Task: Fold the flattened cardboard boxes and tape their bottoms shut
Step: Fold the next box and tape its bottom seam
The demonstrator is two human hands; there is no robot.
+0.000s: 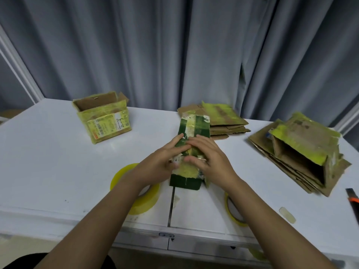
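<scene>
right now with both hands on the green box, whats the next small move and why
Probably keep the left hand pressing the flaps of the green box and free the right hand to reach for the tape roll lying by the left forearm. Both hands rest flat on the box's closed top face, and no fresh strip of tape is visibly in either hand.

I had one wide head view, looking forward and down over the white table, close above it, facing the grey curtain behind.
</scene>
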